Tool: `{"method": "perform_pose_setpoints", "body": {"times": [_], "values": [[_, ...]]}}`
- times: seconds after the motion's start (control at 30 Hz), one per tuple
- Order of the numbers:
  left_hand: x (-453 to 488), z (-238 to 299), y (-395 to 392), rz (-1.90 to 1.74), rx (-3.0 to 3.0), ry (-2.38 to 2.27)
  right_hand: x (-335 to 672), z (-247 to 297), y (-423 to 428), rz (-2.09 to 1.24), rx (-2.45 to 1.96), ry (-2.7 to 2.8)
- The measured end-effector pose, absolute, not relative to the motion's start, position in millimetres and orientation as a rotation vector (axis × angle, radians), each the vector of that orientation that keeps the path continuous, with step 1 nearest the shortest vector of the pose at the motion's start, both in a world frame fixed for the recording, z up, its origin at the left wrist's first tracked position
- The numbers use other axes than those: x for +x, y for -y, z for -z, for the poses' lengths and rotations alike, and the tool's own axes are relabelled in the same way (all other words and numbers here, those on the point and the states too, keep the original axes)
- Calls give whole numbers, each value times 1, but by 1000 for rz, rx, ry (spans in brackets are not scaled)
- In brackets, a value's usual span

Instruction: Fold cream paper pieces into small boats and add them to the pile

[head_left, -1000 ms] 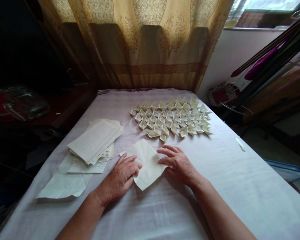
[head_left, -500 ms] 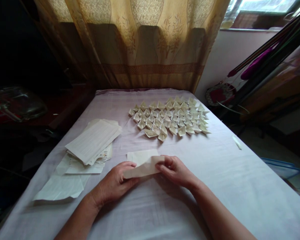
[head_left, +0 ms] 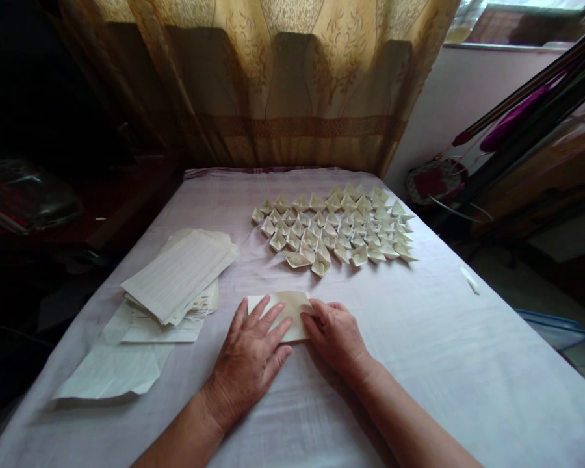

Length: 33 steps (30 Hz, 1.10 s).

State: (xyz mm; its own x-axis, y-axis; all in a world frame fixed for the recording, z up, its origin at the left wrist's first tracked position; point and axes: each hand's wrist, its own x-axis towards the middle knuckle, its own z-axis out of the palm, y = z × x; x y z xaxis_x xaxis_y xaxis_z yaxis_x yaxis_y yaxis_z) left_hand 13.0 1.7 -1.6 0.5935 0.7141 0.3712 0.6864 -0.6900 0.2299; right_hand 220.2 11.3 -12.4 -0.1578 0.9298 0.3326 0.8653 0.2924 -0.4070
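Observation:
A small sheet of paper [head_left: 296, 311] lies near the middle of the cloth-covered table, over or beside a whiter piece at its left; I cannot tell whether they are joined. Flat across its left part rests my left hand [head_left: 249, 356], fingers spread. At the sheet's right edge, my right hand [head_left: 338, 338] pinches it between thumb and curled fingers. Beyond the hands stand many folded paper boats [head_left: 331, 227], packed in rough rows. To the left, a stack of printed sheets [head_left: 178, 273] lies fanned, with a loose sheet [head_left: 112, 374] poking out below.
A white and lilac cloth [head_left: 394, 390] covers the table. A narrow white object [head_left: 470, 281] lies near the right edge. Behind the table hangs a gold curtain [head_left: 292, 84]. Blue-edged folders [head_left: 553, 328] are low at the right, and dark furniture [head_left: 141, 188] stands at the left.
The strip of paper held up between both hands has come down onto the table. My left hand has gone from gripping its end to lying flat with fingers spread.

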Motion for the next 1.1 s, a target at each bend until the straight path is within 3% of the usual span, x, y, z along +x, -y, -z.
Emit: {"method": "perform_pose_setpoints", "body": {"times": [0.2,1.1], "values": [[17,9,5,-419,2797,-1152,221,14,-11,-101,-1598,1996],[15,7,3,-380,2780,-1140,224,6,-10,-194,-1597,2070]]}}
